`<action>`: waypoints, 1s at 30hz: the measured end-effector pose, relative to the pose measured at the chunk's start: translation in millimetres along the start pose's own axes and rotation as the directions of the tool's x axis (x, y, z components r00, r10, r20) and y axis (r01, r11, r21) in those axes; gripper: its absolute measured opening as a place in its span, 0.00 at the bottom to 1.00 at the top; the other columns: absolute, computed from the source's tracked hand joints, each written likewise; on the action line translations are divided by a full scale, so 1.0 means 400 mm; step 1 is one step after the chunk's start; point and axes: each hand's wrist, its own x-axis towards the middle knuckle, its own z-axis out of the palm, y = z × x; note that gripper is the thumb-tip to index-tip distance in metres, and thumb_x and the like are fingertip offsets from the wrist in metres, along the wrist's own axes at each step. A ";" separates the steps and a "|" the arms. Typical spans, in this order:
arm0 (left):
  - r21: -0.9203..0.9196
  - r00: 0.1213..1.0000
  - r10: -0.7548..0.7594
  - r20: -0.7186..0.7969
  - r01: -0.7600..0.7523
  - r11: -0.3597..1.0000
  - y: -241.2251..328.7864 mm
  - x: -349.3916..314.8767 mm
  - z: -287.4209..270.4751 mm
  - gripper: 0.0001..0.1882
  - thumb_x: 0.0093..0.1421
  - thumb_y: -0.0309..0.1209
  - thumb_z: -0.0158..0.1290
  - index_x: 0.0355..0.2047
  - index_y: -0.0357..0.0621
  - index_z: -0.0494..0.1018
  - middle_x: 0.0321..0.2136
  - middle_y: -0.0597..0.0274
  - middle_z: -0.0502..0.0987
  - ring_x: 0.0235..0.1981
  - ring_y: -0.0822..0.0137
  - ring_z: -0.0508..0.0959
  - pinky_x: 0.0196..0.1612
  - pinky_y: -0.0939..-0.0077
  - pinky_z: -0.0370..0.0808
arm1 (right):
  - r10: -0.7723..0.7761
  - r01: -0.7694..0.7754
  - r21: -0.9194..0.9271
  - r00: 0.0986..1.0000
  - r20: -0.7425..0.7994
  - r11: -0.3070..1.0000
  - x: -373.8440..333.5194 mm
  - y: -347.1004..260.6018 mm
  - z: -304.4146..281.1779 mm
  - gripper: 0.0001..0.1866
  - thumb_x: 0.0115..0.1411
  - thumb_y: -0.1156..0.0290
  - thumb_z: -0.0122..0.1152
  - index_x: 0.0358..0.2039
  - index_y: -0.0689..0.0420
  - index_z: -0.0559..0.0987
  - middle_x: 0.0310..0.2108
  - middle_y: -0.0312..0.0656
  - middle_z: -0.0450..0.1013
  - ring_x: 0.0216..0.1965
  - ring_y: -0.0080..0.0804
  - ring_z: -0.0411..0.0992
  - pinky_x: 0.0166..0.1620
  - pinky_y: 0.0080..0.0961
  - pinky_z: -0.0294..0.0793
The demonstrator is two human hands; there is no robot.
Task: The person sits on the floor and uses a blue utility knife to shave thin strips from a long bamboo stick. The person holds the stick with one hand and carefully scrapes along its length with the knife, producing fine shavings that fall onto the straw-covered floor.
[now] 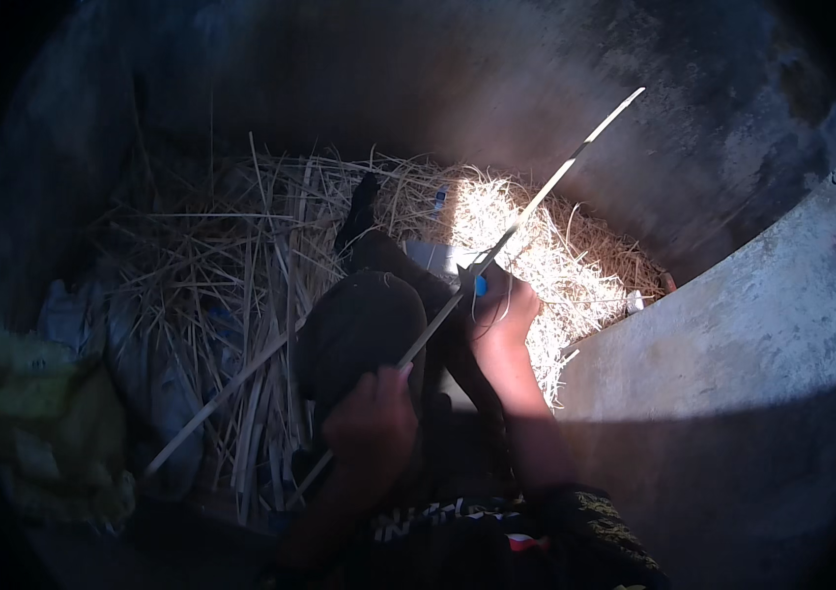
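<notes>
Shirt: the dark, printed cloth lies closest to my lens, at six o'clock.
Left hand: at seven o'clock I see the left hand, fingers clenched around the pale strip.
Strip: it slants from seven o'clock up to one, crossing beside the knee.
Right hand: just toward three from centre, the right hand grasps a small blue object against the strip; I cannot tell its full shape.
Straw: loose stalks spread from nine to two.
Sack: yellow-green sack, eight o'clock.
</notes>
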 end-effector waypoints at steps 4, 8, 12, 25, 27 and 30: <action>0.071 1.000 0.029 0.001 -0.029 0.997 0.002 -0.003 0.006 0.12 0.66 0.33 0.54 0.25 0.49 0.68 0.20 0.59 0.69 0.19 0.56 0.75 0.21 0.61 0.69 | 0.141 -0.142 -0.029 0.989 -0.043 0.989 0.153 0.100 -0.004 0.09 0.55 0.68 0.59 0.23 0.58 0.81 0.19 0.55 0.74 0.26 0.59 0.77 0.32 0.47 0.76; 0.080 0.999 0.040 -0.023 -0.039 0.996 -0.007 0.002 0.018 0.12 0.66 0.37 0.55 0.26 0.52 0.68 0.19 0.64 0.68 0.16 0.60 0.74 0.17 0.64 0.70 | 0.072 -0.065 -0.079 0.994 0.085 0.995 0.143 0.089 -0.013 0.07 0.53 0.69 0.59 0.22 0.57 0.80 0.19 0.55 0.75 0.28 0.58 0.78 0.33 0.48 0.77; 0.074 0.998 0.051 -0.031 -0.048 0.996 -0.007 0.007 0.017 0.12 0.66 0.37 0.54 0.26 0.51 0.68 0.19 0.63 0.68 0.16 0.59 0.74 0.18 0.64 0.69 | -0.109 0.123 -0.084 0.982 0.153 0.989 -0.019 0.003 -0.012 0.05 0.49 0.69 0.60 0.24 0.56 0.80 0.20 0.51 0.76 0.26 0.54 0.78 0.30 0.46 0.77; 0.006 0.999 0.045 0.005 -0.045 0.999 -0.005 -0.010 0.012 0.14 0.67 0.35 0.54 0.23 0.49 0.67 0.17 0.60 0.68 0.16 0.57 0.74 0.18 0.61 0.67 | 0.106 -0.119 -0.185 0.991 -0.075 0.976 0.247 0.176 -0.043 0.09 0.52 0.72 0.55 0.23 0.61 0.81 0.21 0.59 0.76 0.26 0.60 0.78 0.33 0.48 0.79; -0.042 1.000 -0.009 0.010 0.009 0.999 0.007 -0.004 0.004 0.15 0.66 0.32 0.55 0.22 0.46 0.68 0.16 0.54 0.69 0.16 0.52 0.74 0.20 0.59 0.66 | -0.057 0.068 -0.258 0.997 0.051 0.964 0.158 0.104 -0.038 0.07 0.50 0.73 0.56 0.23 0.60 0.81 0.19 0.58 0.75 0.24 0.59 0.77 0.31 0.49 0.79; -0.114 1.000 0.003 -0.001 -0.003 0.993 0.007 -0.008 0.001 0.14 0.66 0.33 0.55 0.22 0.46 0.69 0.16 0.54 0.69 0.16 0.51 0.74 0.20 0.59 0.66 | -0.118 0.130 -0.252 0.991 0.061 0.959 0.152 0.094 -0.082 0.06 0.48 0.73 0.58 0.23 0.58 0.82 0.19 0.57 0.76 0.24 0.58 0.78 0.32 0.48 0.79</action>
